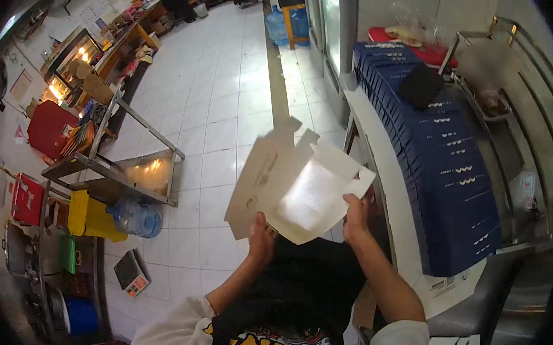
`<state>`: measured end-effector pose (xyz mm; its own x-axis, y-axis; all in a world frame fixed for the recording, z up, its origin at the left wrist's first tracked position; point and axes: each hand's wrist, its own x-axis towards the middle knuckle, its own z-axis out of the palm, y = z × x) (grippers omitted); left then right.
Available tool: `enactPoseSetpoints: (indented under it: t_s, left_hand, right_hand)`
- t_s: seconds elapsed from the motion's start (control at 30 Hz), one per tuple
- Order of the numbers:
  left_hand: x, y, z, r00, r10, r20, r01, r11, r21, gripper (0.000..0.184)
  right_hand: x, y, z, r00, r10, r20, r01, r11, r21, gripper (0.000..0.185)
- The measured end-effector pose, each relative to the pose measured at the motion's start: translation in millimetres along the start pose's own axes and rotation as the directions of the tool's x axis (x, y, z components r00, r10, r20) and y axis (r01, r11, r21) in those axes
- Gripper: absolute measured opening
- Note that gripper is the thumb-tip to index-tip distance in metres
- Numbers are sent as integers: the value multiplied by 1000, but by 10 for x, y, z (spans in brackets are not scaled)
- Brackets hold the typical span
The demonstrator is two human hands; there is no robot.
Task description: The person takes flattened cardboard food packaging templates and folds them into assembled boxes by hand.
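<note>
- A partly folded cardboard box [298,187] is held up in front of the person, above the tiled floor [207,252], just beyond both hands.
- Its longer run appears to go sideways, rising slightly to the right.
- The left hand [261,242] grips the lower edge, thumb on the near face; the right hand [355,219] pinches the right edge.
- Both hands are closed on the card, though the fingers behind it are mostly hidden.
- The blue stack [445,164] lies to the right, nearer the right hand.
</note>
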<state>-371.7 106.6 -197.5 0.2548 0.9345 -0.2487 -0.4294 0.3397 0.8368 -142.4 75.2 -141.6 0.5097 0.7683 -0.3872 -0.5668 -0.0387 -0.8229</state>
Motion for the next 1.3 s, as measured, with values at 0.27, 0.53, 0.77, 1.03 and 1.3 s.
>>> enactPoseSetpoints:
  t_s: [0.27,0.53,0.77,1.03,1.3]
  left_hand:
    - [-449,537,647,759,-620,198,579,782,231,70]
    - [44,480,609,967,133,-215,-132,991,18,27]
    - [19,65,609,1000,27,2,-27,992,-124,13]
    - [-69,390,366,964,-169,205,177,984,-23,20]
    - [-11,195,316,987,-155,-40,151,986,-77,18]
  right_hand:
    - [-276,62,166,708,-690,150,659,570,-491,28]
    - [-639,140,319,602,-504,618,724,672,-157,21]
    - [-455,403,185,728,-214,652,601,657,-456,76]
    - [-482,158,294,607,-216,765,572,787,-232,59]
    - [-441,54,325,534,-33,845,633,679,-373,26]
